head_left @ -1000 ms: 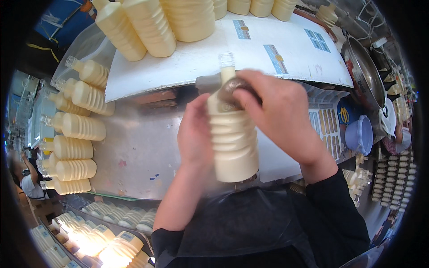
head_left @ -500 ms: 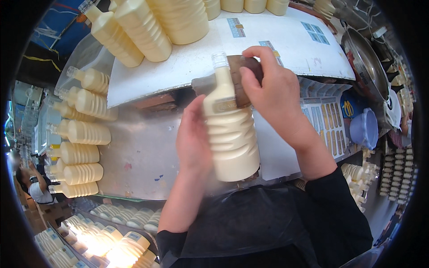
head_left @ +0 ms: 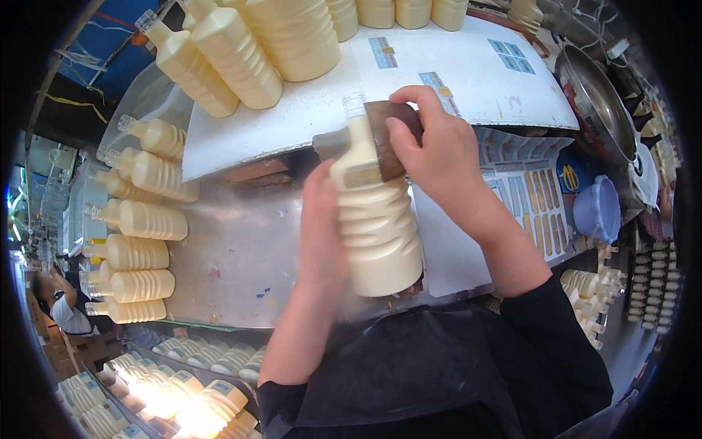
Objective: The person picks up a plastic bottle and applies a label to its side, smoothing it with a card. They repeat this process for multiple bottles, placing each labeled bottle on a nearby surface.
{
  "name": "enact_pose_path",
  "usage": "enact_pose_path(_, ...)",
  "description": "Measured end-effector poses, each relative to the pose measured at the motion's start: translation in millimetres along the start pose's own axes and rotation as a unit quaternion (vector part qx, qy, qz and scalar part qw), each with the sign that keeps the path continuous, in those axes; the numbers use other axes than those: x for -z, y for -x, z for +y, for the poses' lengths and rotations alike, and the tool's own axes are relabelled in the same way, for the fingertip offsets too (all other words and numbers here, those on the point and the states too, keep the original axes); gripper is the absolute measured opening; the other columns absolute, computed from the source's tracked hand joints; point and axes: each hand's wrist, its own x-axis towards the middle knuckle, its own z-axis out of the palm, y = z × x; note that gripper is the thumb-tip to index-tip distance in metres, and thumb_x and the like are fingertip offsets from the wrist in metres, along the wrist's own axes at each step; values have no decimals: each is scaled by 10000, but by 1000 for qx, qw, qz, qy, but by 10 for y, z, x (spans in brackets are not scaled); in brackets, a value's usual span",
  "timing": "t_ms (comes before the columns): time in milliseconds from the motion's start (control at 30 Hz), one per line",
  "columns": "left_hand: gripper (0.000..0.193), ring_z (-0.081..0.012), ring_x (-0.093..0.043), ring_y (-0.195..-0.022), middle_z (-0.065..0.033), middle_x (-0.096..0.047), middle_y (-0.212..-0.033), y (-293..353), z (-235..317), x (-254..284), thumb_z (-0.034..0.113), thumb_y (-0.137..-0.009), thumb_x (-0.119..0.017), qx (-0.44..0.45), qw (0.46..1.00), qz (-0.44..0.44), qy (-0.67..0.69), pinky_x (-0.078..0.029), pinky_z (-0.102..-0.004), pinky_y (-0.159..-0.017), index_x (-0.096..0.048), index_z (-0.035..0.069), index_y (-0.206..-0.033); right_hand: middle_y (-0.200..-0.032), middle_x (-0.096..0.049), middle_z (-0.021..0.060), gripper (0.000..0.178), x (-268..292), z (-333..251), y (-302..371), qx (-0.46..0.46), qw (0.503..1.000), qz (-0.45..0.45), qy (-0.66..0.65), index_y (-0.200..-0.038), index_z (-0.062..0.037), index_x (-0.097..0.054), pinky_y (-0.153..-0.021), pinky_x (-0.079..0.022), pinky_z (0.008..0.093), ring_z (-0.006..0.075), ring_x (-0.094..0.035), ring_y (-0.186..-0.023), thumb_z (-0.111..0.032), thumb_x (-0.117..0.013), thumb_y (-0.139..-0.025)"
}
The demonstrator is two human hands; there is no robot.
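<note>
A cream bottle (head_left: pixel 382 245) with a ribbed body and a clear threaded neck stands tilted in front of me. A narrow label strip (head_left: pixel 364 175) lies on its shoulder. Against the bottle's left side rests my left hand (head_left: pixel 322 234), closed around it; motion smears its fingers, and some are hidden. My right hand (head_left: pixel 442 143) grips a dark brown flat pad (head_left: pixel 387 139) between thumb and fingers. The pad is pressed on the bottle's right shoulder, just beside the strip, and covers part of it.
Several cream bottles (head_left: pixel 150 219) lie on the left; others (head_left: pixel 292 36) stand on the white board (head_left: pixel 482 95). Label sheets (head_left: pixel 537 197), a lilac basin (head_left: pixel 596 208) and a metal pan (head_left: pixel 596 102) are at right. Trays of bottles (head_left: pixel 219 358) sit lower left. A person (head_left: pixel 69 300) is far left.
My left hand has shifted slightly in toward the bottle and blurs more. The pad stays against the shoulder, a little lower in view. The whole view has shifted slightly.
</note>
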Motion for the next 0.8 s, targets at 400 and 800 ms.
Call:
enact_pose_path(400, 475, -201, -663, -1088, -122, -636, -1265, -185, -159, 144, 393, -1141, -357, -12, 978, -16, -208, -552, -382, -962, -499, 19, -1397, -785, -722, 153, 250, -98, -104, 29, 49, 997, 13, -59, -1173, -106, -607, -637, -559, 430, 365, -712, -697, -179, -674, -943)
enact_pose_path(800, 510, -281, -591, -1245, -204, -594, -1373, -123, -161, 156, 347, -1105, -442, -43, 984, -5, -174, -466, -392, -1068, -491, -27, -1448, -729, -694, 132, 254, 140, -56, -33, -23, 986, 6, -164, -1179, -101, -597, -628, -530, 430, 321, -684, -660, -195, -651, -950)
